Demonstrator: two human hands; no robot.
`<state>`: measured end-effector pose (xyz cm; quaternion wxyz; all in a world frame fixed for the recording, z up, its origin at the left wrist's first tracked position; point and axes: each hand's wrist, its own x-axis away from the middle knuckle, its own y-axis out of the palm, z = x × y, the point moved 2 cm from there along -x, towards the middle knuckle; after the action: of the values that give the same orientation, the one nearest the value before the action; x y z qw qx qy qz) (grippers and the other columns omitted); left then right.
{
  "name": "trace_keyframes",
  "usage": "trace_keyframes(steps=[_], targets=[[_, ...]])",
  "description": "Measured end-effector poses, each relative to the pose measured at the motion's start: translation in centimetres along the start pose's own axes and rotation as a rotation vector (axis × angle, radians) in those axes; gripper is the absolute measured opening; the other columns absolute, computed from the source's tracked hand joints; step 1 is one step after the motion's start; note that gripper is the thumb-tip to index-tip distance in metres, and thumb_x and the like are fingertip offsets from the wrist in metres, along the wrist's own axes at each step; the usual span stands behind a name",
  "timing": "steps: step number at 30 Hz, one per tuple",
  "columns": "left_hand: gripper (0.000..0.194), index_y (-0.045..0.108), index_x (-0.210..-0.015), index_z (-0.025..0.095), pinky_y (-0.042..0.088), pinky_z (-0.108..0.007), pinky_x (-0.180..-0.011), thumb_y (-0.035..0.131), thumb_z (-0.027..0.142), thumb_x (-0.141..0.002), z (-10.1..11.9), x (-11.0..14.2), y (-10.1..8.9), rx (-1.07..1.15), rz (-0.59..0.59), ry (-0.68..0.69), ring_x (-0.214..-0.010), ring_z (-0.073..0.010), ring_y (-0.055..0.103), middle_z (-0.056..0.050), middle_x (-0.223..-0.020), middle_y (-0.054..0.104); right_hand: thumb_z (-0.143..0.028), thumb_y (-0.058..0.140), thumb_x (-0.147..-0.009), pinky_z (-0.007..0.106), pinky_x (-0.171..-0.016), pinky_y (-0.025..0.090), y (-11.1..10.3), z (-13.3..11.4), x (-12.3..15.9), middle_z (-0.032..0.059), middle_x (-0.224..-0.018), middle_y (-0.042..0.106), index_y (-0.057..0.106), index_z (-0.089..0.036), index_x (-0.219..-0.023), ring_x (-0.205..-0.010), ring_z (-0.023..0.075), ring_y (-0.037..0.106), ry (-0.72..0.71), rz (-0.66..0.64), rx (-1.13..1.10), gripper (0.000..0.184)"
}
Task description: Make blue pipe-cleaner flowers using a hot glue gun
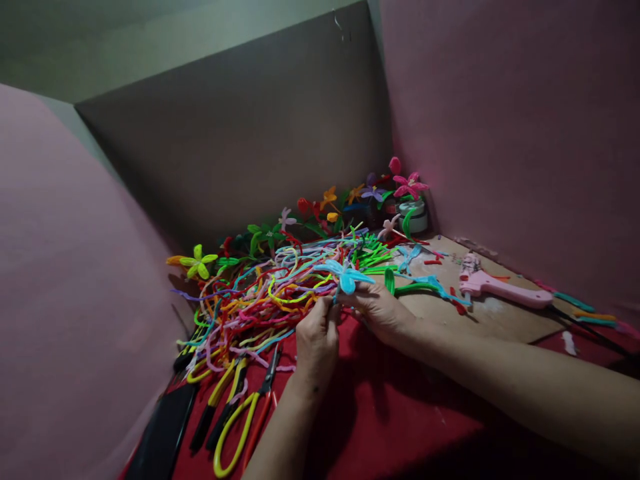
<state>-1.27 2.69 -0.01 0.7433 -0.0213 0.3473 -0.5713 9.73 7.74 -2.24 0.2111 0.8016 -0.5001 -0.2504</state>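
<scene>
A light-blue pipe-cleaner flower (347, 277) with spread petals is held up over the red cloth, in front of the heap of pipe cleaners. Just below its petals, my left hand (316, 337) is closed in a pinch around the stem. My right hand (383, 310) grips the flower from the right, fingers closed at its base; the fingertips are partly hidden behind the petals. Close by on the right lie a green pipe-cleaner leaf (389, 280) and more blue pipe-cleaner pieces (437, 288).
Loose colourful pipe cleaners (250, 307) heap up at centre left. A pink glue gun (510, 288) rests on a tan board (505, 320). Yellow-handled scissors (237, 433), pliers (220, 397) and a black flat object (163, 430) lie front left. Finished flowers (199, 262) line the back by grey and pink panels.
</scene>
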Motion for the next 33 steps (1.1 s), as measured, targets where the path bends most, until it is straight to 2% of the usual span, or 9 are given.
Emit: trace_keyframes(steps=[3, 6, 10, 13, 17, 23, 27, 33], targets=[[0.016, 0.055, -0.066, 0.02, 0.028, -0.02, -0.046, 0.053, 0.029, -0.078, -0.1, -0.1, 0.1, 0.139, -0.029, -0.107, -0.046, -0.0084, 0.035, 0.005, -0.051, 0.042, -0.033, 0.074, -0.059, 0.025, -0.055, 0.032, -0.1, 0.2, 0.0, -0.0023, -0.056, 0.055, 0.065, -0.016, -0.065, -0.055, 0.0096, 0.043, -0.012, -0.007, 0.036, 0.02], [0.027, 0.048, -0.058, 0.017, 0.022, -0.018, -0.041, 0.058, 0.034, -0.075, -0.1, -0.3, 0.2, 0.348, -0.083, -0.274, -0.042, -0.0052, 0.029, 0.006, -0.049, 0.039, -0.033, 0.072, -0.063, 0.024, -0.051, 0.027, -0.1, 0.3, -0.1, -0.0018, -0.057, 0.054, 0.065, -0.015, -0.066, -0.051, 0.0082, 0.039, -0.003, -0.032, 0.056, 0.019], [0.03, 0.047, -0.062, 0.016, 0.014, -0.016, -0.037, 0.063, 0.039, -0.072, -0.2, -0.5, 0.3, 0.649, -0.209, -0.427, -0.037, -0.0018, 0.021, 0.008, -0.046, 0.035, -0.033, 0.072, -0.062, 0.024, -0.049, 0.023, 0.1, -0.2, 0.1, -0.003, -0.056, 0.052, 0.066, -0.014, -0.068, -0.05, 0.0068, 0.035, 0.018, -0.035, 0.073, 0.02], [0.027, 0.048, -0.067, 0.016, 0.014, -0.015, -0.036, 0.064, 0.037, -0.073, -0.3, -0.6, 0.3, 0.819, -0.261, -0.44, -0.035, -0.0015, 0.018, 0.009, -0.044, 0.032, -0.033, 0.072, -0.062, 0.023, -0.05, 0.023, 0.4, -0.6, 0.2, -0.0032, -0.058, 0.05, 0.069, -0.015, -0.075, -0.052, 0.0066, 0.035, 0.028, -0.054, 0.103, 0.023], [0.022, 0.05, -0.072, 0.015, 0.015, -0.014, -0.035, 0.063, 0.033, -0.074, -0.2, -0.6, 0.3, 0.94, -0.318, -0.458, -0.035, -0.0012, 0.017, 0.01, -0.045, 0.029, -0.031, 0.072, -0.063, 0.023, -0.051, 0.026, 0.5, -0.7, 0.3, -0.0014, -0.061, 0.054, 0.069, -0.015, -0.078, -0.053, 0.0075, 0.039, 0.075, -0.096, 0.081, 0.022], [0.019, 0.054, -0.08, 0.013, 0.017, -0.013, -0.035, 0.062, 0.031, -0.076, -0.2, -0.6, 0.1, 1.007, -0.369, -0.471, -0.035, -0.0006, 0.018, 0.009, -0.046, 0.03, -0.027, 0.071, -0.065, 0.022, -0.05, 0.026, 0.4, -0.8, 0.2, -0.0021, -0.062, 0.056, 0.069, -0.016, -0.078, -0.053, 0.0065, 0.041, 0.12, -0.155, 0.046, 0.017], [0.021, 0.054, -0.077, 0.013, 0.017, -0.012, -0.034, 0.063, 0.032, -0.076, -0.4, -0.4, 0.0, 1.051, -0.399, -0.496, -0.034, 0.0003, 0.017, 0.009, -0.046, 0.033, -0.026, 0.069, -0.067, 0.022, -0.049, 0.028, 0.3, -1.0, -0.1, -0.0018, -0.061, 0.057, 0.067, -0.015, -0.072, -0.053, 0.0069, 0.043, 0.091, -0.181, 0.061, 0.012], [0.015, 0.054, -0.074, 0.013, 0.018, -0.012, -0.032, 0.061, 0.026, -0.076, -0.9, -0.2, -0.3, 1.082, -0.499, -0.554, -0.032, 0.0008, 0.012, 0.01, -0.042, 0.033, -0.02, 0.068, -0.065, 0.022, -0.048, 0.03, 0.3, -1.1, -0.2, 0.0006, -0.06, 0.061, 0.065, -0.013, -0.069, -0.052, 0.0087, 0.049, 0.179, -0.296, 0.019, 0.008]])
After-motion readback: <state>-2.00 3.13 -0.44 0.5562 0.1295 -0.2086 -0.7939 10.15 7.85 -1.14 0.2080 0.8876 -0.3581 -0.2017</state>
